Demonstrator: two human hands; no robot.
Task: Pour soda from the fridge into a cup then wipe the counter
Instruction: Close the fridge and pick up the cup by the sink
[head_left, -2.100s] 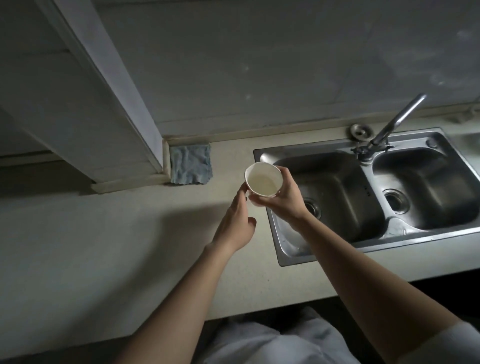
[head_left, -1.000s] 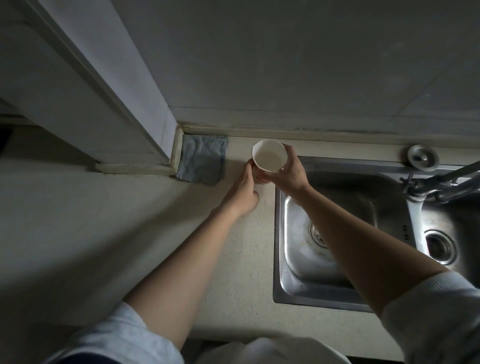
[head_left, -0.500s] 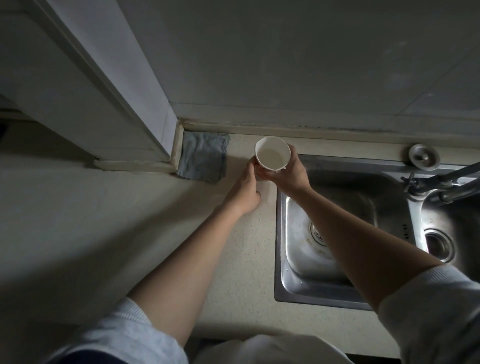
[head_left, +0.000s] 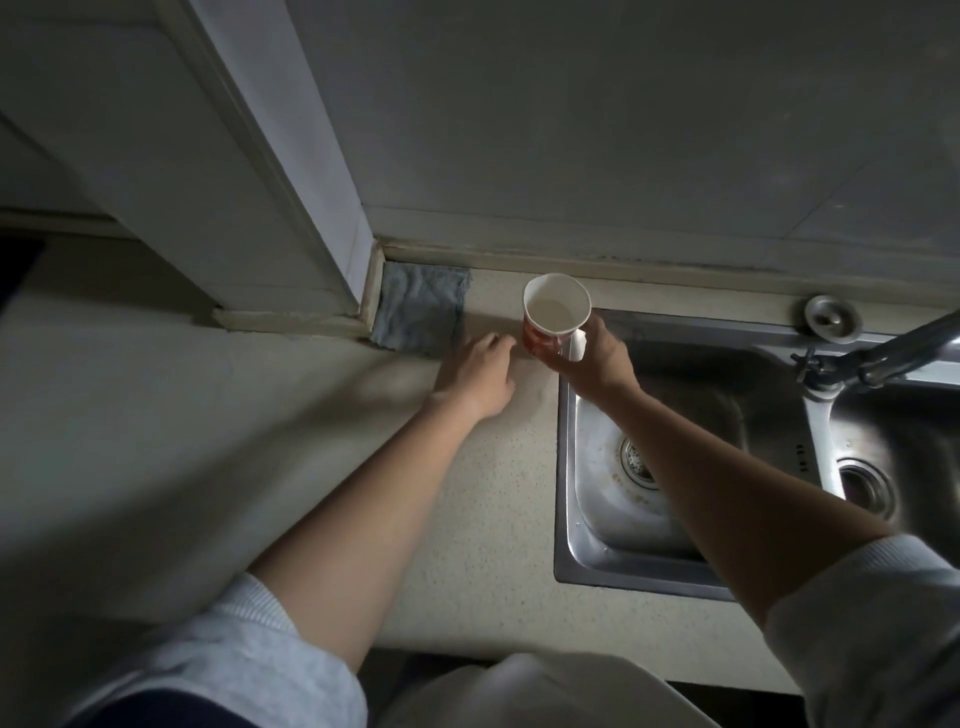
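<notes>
The right hand (head_left: 592, 358) grips the paper cup (head_left: 557, 312) with fingers curled round its lower wall, the mouth upright, at the far left corner of the sink (head_left: 563, 467). The left hand (head_left: 478, 371) holds nothing, fingers relaxed, just left of the cup and near the blue cloth (head_left: 418, 312) on the counter (head_left: 208, 415).

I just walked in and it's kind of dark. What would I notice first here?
The paper cup, white inside and red outside, stands out: the right hand holds it near the wall, at the far left corner of the steel sink. Next, the left hand reaches open over the counter towards a blue-grey cloth lying in the corner.
</notes>
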